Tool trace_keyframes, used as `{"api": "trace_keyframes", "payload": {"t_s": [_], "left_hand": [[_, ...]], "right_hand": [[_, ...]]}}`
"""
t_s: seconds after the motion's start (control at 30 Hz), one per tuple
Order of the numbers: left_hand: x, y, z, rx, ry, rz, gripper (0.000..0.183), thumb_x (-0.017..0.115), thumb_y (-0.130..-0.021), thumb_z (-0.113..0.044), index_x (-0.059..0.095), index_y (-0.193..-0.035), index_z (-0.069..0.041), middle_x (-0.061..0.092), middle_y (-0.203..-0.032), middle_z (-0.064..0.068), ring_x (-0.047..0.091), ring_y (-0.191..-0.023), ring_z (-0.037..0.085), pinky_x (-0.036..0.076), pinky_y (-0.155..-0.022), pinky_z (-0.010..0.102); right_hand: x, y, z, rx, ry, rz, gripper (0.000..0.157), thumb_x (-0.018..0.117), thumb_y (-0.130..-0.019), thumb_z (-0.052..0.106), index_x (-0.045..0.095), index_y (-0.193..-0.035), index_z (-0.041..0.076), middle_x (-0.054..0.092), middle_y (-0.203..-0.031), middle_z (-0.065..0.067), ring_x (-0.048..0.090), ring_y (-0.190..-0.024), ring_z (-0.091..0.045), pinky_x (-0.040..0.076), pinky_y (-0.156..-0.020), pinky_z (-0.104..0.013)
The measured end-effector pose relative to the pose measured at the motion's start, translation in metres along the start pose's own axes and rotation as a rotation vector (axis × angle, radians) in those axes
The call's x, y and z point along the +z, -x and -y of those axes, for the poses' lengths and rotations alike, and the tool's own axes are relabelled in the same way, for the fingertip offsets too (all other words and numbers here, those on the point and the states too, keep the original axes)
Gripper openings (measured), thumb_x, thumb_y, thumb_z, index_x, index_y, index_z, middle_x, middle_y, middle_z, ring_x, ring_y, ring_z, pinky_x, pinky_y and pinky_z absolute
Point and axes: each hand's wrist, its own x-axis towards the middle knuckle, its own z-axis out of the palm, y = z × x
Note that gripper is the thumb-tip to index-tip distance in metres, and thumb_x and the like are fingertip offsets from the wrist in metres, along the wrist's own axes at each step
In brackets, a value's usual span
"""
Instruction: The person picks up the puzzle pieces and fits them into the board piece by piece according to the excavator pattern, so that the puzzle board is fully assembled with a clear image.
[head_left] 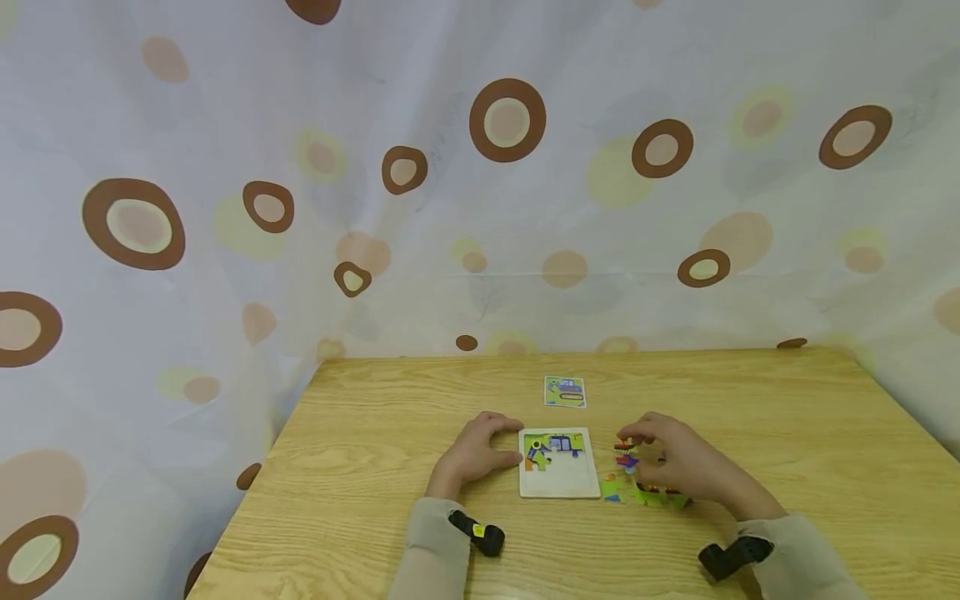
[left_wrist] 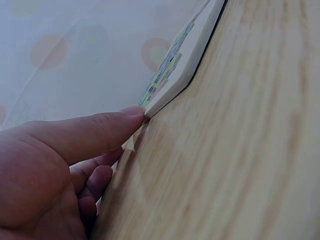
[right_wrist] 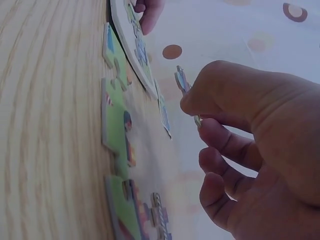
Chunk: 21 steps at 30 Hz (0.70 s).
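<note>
A square white puzzle board [head_left: 558, 485] lies on the table, with puzzle pieces showing part of a vehicle fitted across its upper part. At its left edge is my left hand [head_left: 477, 450]; the straight thumb [left_wrist: 107, 127] touches the board's edge, and the other fingers sit beyond, partly hidden. My right hand [head_left: 678, 458] is raised to the right of the board, pinching a small puzzle piece [right_wrist: 182, 80] between thumb and index finger. The remaining fingers of that hand are loosely bent. Below it lie several loose puzzle pieces [right_wrist: 114, 122], partly covered by the hand in the head view.
Behind the board lies a small picture card [head_left: 565, 392] of a colourful vehicle. A green and blue loose piece [head_left: 612, 489] is close to the board's right edge. The wooden table [head_left: 360, 467] ends at a spotted curtain [head_left: 427, 250].
</note>
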Motion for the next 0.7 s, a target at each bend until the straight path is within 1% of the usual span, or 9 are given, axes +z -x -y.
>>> {"api": "trace_keyframes", "payload": {"t_s": [0.13,0.27,0.33,0.4,0.5,0.57,0.63,0.7], "left_hand": [[0.0,0.0,-0.001,0.0,-0.004,0.002,0.045,0.076,-0.089,-0.02,0.064,-0.131,-0.013,0.053,-0.132,0.007,0.043,-0.127,0.032,0.034,-0.108,0.051],[0.0,0.0,-0.002,-0.004,-0.002,0.0,0.044,0.076,-0.089,-0.02,0.065,-0.131,-0.012,0.053,-0.132,0.007,0.043,-0.127,0.032,0.034,-0.107,0.051],[0.0,0.0,-0.003,-0.007,0.0,-0.002,0.044,0.076,-0.088,-0.019,0.065,-0.13,-0.012,0.053,-0.132,0.007,0.043,-0.127,0.033,0.034,-0.107,0.052],[0.0,0.0,-0.003,-0.008,-0.001,-0.001,0.044,0.076,-0.088,-0.02,0.065,-0.13,-0.013,0.053,-0.132,0.007,0.043,-0.127,0.033,0.034,-0.107,0.052],[0.0,0.0,-0.002,-0.008,-0.002,-0.002,0.044,0.077,-0.088,-0.02,0.065,-0.13,-0.013,0.053,-0.132,0.007,0.043,-0.127,0.033,0.034,-0.107,0.052],[0.0,0.0,-0.002,-0.009,-0.007,-0.001,0.044,0.077,-0.088,-0.021,0.065,-0.13,-0.014,0.053,-0.132,0.006,0.043,-0.127,0.032,0.034,-0.107,0.051],[0.0,0.0,-0.001,-0.01,-0.01,-0.002,0.044,0.077,-0.088,-0.021,0.065,-0.13,-0.014,0.053,-0.132,0.006,0.043,-0.127,0.032,0.034,-0.107,0.051],[0.0,-0.001,-0.001,-0.009,-0.013,-0.001,0.044,0.077,-0.088,-0.021,0.065,-0.13,-0.014,0.053,-0.132,0.006,0.043,-0.127,0.032,0.034,-0.107,0.051]], "right_hand": [[0.0,-0.001,0.004,-0.021,0.012,0.002,0.038,0.073,-0.085,0.009,0.066,-0.122,0.005,0.059,-0.107,0.003,0.056,-0.096,-0.02,0.051,-0.075,-0.037],[0.001,-0.003,0.006,-0.038,0.012,0.007,0.039,0.07,-0.086,0.006,0.065,-0.124,0.004,0.059,-0.107,0.003,0.056,-0.097,-0.021,0.052,-0.077,-0.038],[0.002,-0.005,0.007,-0.038,-0.003,0.011,0.041,0.069,-0.086,0.005,0.063,-0.127,0.003,0.058,-0.108,0.003,0.056,-0.097,-0.022,0.051,-0.075,-0.035],[0.003,-0.006,0.009,-0.036,-0.023,0.013,0.042,0.069,-0.087,0.005,0.063,-0.128,0.002,0.058,-0.108,0.001,0.055,-0.097,-0.023,0.049,-0.07,-0.032],[0.005,-0.009,0.013,-0.048,-0.02,0.008,0.043,0.069,-0.087,0.005,0.062,-0.129,0.002,0.058,-0.107,0.002,0.054,-0.097,-0.022,0.048,-0.069,-0.03],[0.007,-0.011,0.016,-0.067,-0.009,-0.001,0.042,0.069,-0.087,0.006,0.063,-0.128,0.003,0.059,-0.106,0.002,0.054,-0.096,-0.02,0.049,-0.07,-0.032],[0.009,-0.014,0.019,-0.085,0.01,-0.008,0.04,0.069,-0.087,0.007,0.064,-0.127,0.004,0.059,-0.105,0.004,0.055,-0.095,-0.018,0.049,-0.075,-0.035],[0.011,-0.017,0.021,-0.096,0.008,-0.008,0.039,0.069,-0.088,0.007,0.065,-0.126,0.005,0.06,-0.105,0.004,0.055,-0.095,-0.019,0.049,-0.076,-0.038]]}}
